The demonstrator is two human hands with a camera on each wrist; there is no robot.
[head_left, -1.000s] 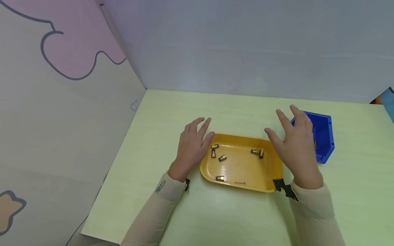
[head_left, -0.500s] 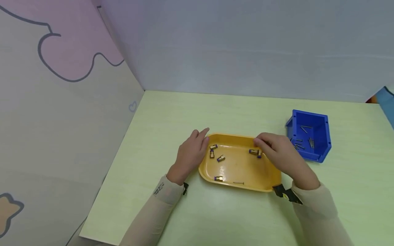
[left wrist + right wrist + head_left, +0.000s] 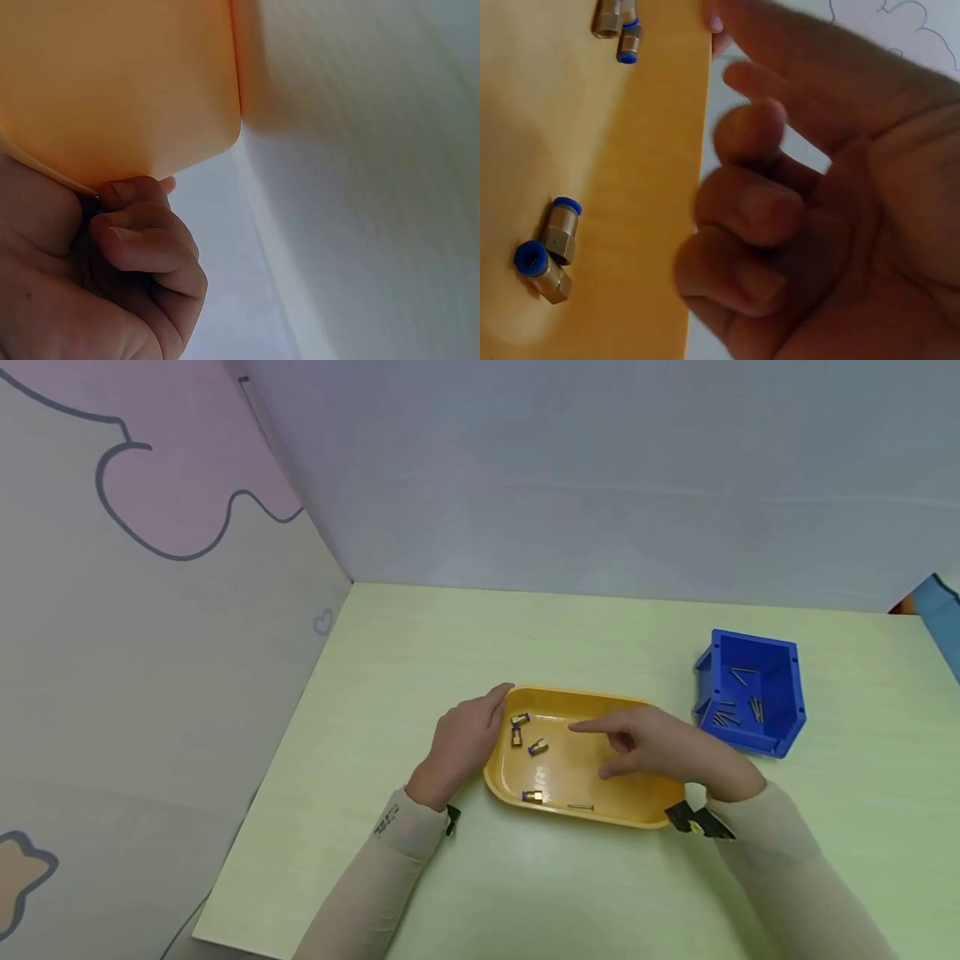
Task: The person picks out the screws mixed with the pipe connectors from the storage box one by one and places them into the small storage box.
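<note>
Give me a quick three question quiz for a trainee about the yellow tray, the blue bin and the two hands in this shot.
1. True or false: the left hand grips the rim of the yellow tray.
2. Multiple choice: what lies in the blue bin? A) brass fittings B) thin metal pins C) nothing
3. Short answer: which thin grey item lies in the tray near its front edge, beside a brass fitting?

Key
1. True; the left wrist view shows curled fingers at the rim.
2. B, thin metal pins.
3. A single pin. The right hand hovers over the tray, index finger out; whether it holds anything cannot be told.
</note>
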